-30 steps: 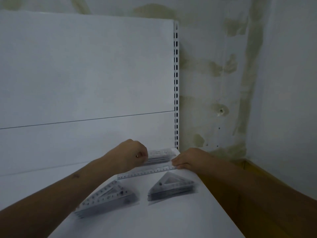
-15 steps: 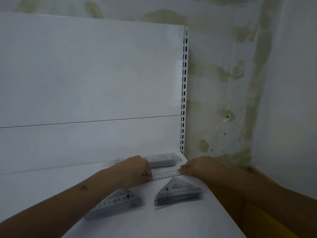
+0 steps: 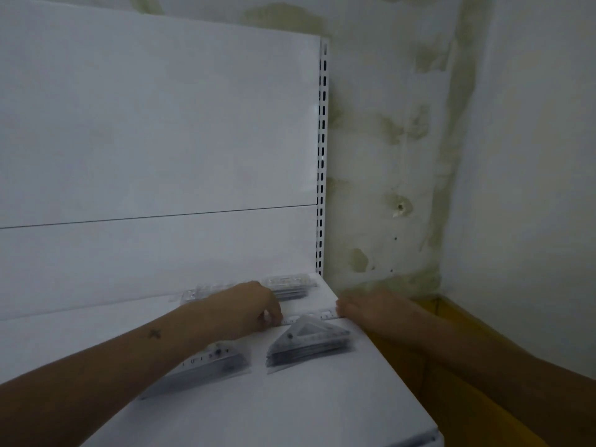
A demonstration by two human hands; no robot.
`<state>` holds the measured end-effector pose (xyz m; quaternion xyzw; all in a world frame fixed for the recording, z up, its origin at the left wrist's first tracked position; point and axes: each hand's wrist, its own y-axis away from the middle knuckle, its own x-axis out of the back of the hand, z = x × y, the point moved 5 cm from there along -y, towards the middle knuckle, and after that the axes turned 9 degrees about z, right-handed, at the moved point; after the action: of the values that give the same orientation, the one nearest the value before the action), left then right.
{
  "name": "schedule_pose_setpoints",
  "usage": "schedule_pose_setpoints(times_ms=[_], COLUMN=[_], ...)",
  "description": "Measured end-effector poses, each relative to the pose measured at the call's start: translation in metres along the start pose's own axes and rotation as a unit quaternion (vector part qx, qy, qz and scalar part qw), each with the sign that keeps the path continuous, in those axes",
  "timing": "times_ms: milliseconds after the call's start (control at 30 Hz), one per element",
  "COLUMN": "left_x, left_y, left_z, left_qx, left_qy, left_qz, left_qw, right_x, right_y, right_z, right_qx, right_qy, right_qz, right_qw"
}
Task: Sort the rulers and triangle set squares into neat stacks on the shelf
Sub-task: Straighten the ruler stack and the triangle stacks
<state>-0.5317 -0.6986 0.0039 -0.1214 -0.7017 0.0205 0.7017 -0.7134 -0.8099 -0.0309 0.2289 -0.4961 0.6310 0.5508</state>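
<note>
The shelf (image 3: 290, 408) is smooth white metal, with flat white back panels and a slotted upright (image 3: 322, 156) at its right end. Across it lies a thin, clear plastic ruler (image 3: 309, 317), held at both ends. The left hand (image 3: 248, 309) curls its fingers down onto the ruler's left end, the forearm crossing the shelf from the lower left. The right hand (image 3: 364, 309) pinches the right end at the shelf's edge, fingers together. Just in front of the ruler sits a stack of clear triangular set squares (image 3: 306, 345) in glossy sleeves; a second triangle stack (image 3: 209, 366) lies left of it, partly under the left forearm. Behind the hands, against the back panel, rests a ruler stack (image 3: 287, 287). The wall (image 3: 387, 156) beyond is patchy and stained.
</note>
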Motion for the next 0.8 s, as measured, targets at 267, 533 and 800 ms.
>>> schedule_pose_setpoints(times_ms=[267,533,800], left_x=[0.043,0.059,0.020], left_y=[0.013,0.027,0.029], left_z=[-0.025,-0.056,-0.075], left_qx=[0.053,0.144,0.123], left_qy=[0.033,0.186,-0.009], left_qz=[0.159,0.173,-0.008], left_qw=[0.985,0.956,0.992], right_x=[0.035,0.052,0.025], right_y=[0.013,-0.042,-0.099], right_z=[0.043,0.029,0.006], right_qx=[-0.052,-0.087,-0.098], right_qy=[-0.058,-0.087,-0.109], right_qz=[0.154,0.208,0.188], right_qw=[0.985,0.970,0.971])
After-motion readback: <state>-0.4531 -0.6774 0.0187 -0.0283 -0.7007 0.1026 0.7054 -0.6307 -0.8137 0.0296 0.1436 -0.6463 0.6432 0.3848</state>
